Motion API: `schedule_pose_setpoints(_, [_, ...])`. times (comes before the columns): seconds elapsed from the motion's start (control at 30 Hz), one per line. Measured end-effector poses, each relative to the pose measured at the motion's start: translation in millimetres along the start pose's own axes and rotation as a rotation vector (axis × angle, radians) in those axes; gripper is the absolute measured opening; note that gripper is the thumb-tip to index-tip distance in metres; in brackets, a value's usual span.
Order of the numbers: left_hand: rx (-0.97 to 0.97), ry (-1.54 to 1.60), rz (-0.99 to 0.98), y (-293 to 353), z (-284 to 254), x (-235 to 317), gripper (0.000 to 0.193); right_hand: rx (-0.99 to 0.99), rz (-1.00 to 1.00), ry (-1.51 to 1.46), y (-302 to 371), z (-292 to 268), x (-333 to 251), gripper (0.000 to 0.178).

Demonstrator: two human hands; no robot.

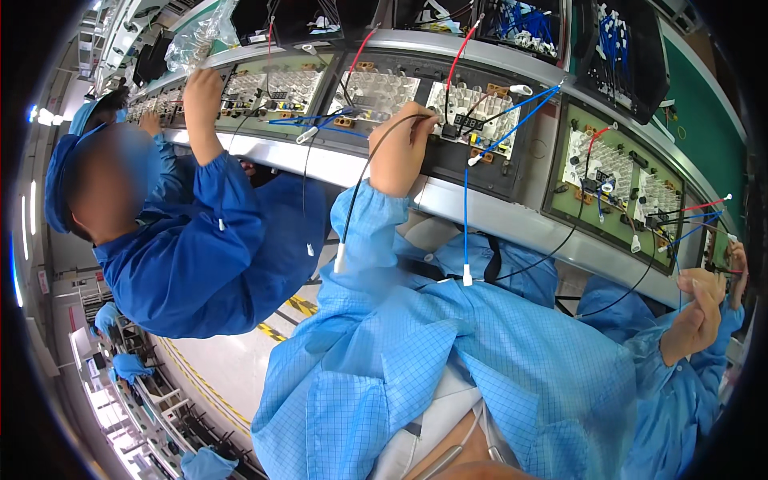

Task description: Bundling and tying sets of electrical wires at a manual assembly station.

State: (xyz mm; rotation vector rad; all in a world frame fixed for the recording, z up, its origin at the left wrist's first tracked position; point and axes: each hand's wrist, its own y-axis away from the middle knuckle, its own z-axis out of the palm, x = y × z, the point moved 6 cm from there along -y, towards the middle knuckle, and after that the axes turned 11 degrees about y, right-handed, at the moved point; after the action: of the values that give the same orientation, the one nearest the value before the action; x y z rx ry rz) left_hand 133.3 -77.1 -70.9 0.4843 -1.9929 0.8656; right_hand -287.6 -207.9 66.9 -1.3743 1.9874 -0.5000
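Observation:
My left hand (398, 152) is closed in a pinch on a black wire (365, 170) at the near edge of a dark tray. The wire arcs down from my fingers to a white connector (340, 259) hanging over my sleeve. Beside that hand, the circuit board (498, 120) lies in the tray with a small display. A red wire (458, 56) rises from it, and blue wires (516, 120) with white connectors cross its right side. Off to the right, my right hand (694, 316) is raised with fingers pressed together; anything between them is too small to tell.
Another tray with wired boards (616, 176) sits to the right, and more line the bench leftward. A co-worker in dark blue (192, 248) works close on my left; another person's hand (737, 264) shows at far right. Black bins (616, 56) of wires stand behind the metal rail (496, 204).

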Motion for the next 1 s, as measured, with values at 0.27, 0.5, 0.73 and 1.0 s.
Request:
schedule_pose_setpoints(0.27, [-0.046, -0.032, -0.042, -2, 0, 1, 0.005, 0.027, 0.066, 0.167, -9, -1, -2, 0.037])
schedule_pose_setpoints(0.5, [-0.057, -0.109, 0.135, -6, 1, 9, 0.003, 0.046, 0.043, 0.042, -11, 4, -1, 0.038])
schedule_pose_setpoints(0.73, [-0.075, -0.138, 0.225, 3, -8, 24, 0.005, 0.095, 0.047, 0.023, -2, 4, -6, 0.037])
schedule_pose_setpoints(1.0, [-0.006, -0.008, 0.153, 42, -30, 14, 0.05, 0.154, 0.085, 0.055, 3, 2, -17, 0.038])
